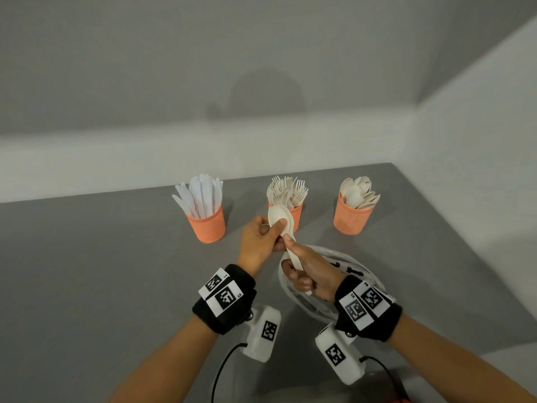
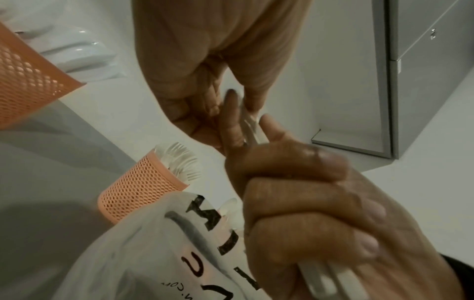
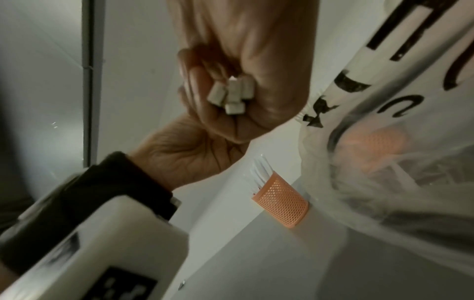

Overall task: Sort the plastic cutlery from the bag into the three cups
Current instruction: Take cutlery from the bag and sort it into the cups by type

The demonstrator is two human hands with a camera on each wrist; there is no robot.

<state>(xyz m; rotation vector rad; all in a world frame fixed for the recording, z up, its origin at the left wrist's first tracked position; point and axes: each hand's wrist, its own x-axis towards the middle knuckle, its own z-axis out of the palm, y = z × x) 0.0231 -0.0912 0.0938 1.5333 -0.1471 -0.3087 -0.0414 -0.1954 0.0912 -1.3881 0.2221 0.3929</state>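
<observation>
Three orange mesh cups stand in a row: knives cup (image 1: 207, 226) at left, forks cup (image 1: 290, 214) in the middle, spoons cup (image 1: 352, 219) at right. In front of the forks cup both hands hold a small bundle of white spoons (image 1: 278, 219). My left hand (image 1: 273, 232) pinches the spoon bowls with its thumb on top. My right hand (image 1: 297, 267) is fisted round the handles, whose cut ends (image 3: 232, 95) poke out below the fist. The clear plastic bag (image 1: 353, 267) with black lettering lies under my right hand.
The cups stand on a grey table (image 1: 101, 257) set in a corner of white walls (image 1: 479, 170). Wrist camera boxes (image 1: 263, 333) with black cables hang below both wrists. The forks cup (image 2: 143, 186) is close behind the bag (image 2: 166, 253).
</observation>
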